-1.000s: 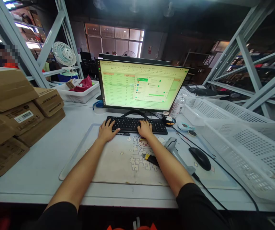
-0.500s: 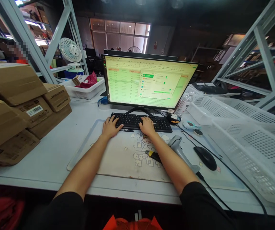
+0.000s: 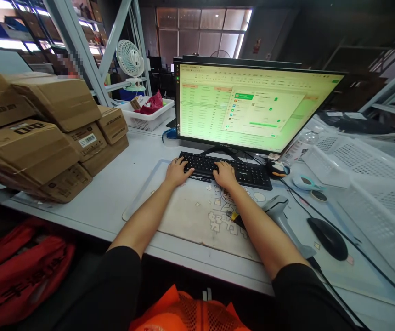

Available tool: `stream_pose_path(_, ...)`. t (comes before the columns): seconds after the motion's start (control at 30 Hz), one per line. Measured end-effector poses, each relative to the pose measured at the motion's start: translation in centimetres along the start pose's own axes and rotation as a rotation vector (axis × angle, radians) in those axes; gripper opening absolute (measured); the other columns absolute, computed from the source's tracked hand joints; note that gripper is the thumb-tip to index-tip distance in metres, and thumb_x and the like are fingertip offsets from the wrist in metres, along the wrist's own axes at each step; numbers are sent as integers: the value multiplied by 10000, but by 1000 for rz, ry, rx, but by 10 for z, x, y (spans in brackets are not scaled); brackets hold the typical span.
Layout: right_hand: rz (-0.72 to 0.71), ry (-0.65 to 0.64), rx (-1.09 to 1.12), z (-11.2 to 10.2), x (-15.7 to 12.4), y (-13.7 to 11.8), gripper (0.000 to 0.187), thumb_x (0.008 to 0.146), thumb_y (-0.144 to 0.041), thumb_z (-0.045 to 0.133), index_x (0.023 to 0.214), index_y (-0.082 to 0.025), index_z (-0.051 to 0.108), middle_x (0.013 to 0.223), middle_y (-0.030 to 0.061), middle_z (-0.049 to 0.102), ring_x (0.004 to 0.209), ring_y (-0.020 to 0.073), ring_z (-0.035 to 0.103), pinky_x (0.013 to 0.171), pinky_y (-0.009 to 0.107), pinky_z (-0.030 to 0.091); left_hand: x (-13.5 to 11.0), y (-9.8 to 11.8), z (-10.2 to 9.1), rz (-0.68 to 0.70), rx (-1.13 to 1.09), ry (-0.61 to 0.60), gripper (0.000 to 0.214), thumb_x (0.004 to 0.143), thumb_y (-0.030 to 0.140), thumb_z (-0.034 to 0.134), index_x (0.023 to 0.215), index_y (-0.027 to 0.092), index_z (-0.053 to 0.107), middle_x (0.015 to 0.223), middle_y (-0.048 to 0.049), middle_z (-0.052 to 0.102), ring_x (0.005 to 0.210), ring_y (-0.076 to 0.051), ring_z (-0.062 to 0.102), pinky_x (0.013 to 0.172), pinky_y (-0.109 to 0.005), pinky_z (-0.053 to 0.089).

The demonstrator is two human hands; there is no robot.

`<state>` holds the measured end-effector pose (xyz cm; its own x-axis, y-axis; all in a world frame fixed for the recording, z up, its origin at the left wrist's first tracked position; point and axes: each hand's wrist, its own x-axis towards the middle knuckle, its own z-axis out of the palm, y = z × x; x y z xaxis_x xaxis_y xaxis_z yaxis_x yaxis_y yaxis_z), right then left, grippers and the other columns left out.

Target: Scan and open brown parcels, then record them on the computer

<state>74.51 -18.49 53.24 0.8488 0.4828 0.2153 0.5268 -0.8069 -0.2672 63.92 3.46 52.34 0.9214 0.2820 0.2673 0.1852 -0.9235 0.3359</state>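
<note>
A black keyboard (image 3: 249, 175) lies at the back of a pale printed desk mat (image 3: 183, 216), below a lit monitor (image 3: 204, 110) showing a spreadsheet and a chat window. On the keyboard's left end rests my left hand (image 3: 177, 171), fingers spread over the keys and holding nothing. My right hand (image 3: 225, 174) lies on the middle keys, its fingers apart and without any object. A pen (image 3: 202, 179) sits along the keyboard's front edge. Partly under my right forearm are a yellow-and-black utility knife (image 3: 234, 217) and a grey barcode scanner (image 3: 283, 220).
Cardboard boxes (image 3: 56, 103) are stacked at the left. White perforated baskets (image 3: 373, 202) stand at the right, near a black mouse (image 3: 328, 238) and its cable. A clear bottle (image 3: 299, 145) is beside the monitor. Behind are a white basket (image 3: 145, 120) and a fan (image 3: 130, 59).
The view has turned left, so everything sits further right and more of the boxes and a red bag shows. Both hands remain on the keyboard.
</note>
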Motion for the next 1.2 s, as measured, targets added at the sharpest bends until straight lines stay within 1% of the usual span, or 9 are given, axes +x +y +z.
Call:
stream_pose_path(0.23,-8,-19,-11,6,8,-6,519,998,-373,423,1424,-199,664,1697,146,457,1595,370,329,1283,664,266,2,1,2,26,-7,20,602,1033,581,547,1511,223,630,1684,-88,479,1560,-347,380,1270,-492,384)
stream_pose_path(0.43,-17,15,-2,6,4,-5,531,1002,-351,411,1458,-200,637,1668,147,494,1571,358,369,1281,647,275,1,3,5,156,2,5,597,1012,612,575,1520,303,631,1713,-49,440,1592,-378,328,1289,-559,330)
stream_pose_path(0.53,-22,23,0,6,0,-5,531,996,-337,419,1452,-177,640,1651,166,511,1560,362,387,1278,632,289,1,4,6,178,14,-4,582,1005,627,587,1495,320,656,1724,-39,423,1603,-390,307,1290,-572,315)
stream_pose_path(0.6,-39,26,3,5,-2,-6,527,993,-327,418,1444,-172,644,1646,164,517,1556,357,394,1278,617,294,1,4,6,160,9,6,591,1010,623,582,1504,305,644,1722,-50,424,1600,-386,313,1290,-564,316)
stream_pose_path(0.67,-65,27,6,4,-5,-9,517,990,-319,419,1430,-178,653,1641,154,525,1553,345,398,1277,599,304,2,3,4,98,3,34,590,1021,609,566,1497,270,643,1703,-74,451,1590,-377,330,1286,-544,329)
stream_pose_path(0.8,-132,24,7,2,-11,-16,497,986,-307,428,1406,-189,667,1631,145,540,1558,325,397,1278,575,309,4,1,1,-10,19,64,527,1044,586,522,1375,225,719,1635,-92,536,1552,-352,384,1264,-509,378)
stream_pose_path(0.9,-163,11,1,2,-14,-22,473,987,-302,434,1369,-188,687,1630,145,542,1564,318,388,1284,565,299,5,1,1,8,49,64,518,1046,581,521,1332,210,744,1637,-92,535,1547,-346,388,1255,-502,392)
stream_pose_path(1.03,-159,-14,-11,3,-16,-26,443,985,-308,454,1314,-168,716,1635,160,534,1567,342,382,1288,576,288,4,2,1,22,73,69,507,1033,585,545,1312,216,753,1643,-93,528,1544,-366,386,1244,-529,395)
stream_pose_path(1.2,-147,-31,-8,1,-17,-27,444,990,-294,462,1329,-158,714,1652,166,513,1580,352,367,1299,576,273,4,4,1,59,62,100,520,1034,541,569,1402,198,701,1620,-119,547,1515,-370,418,1220,-516,414)
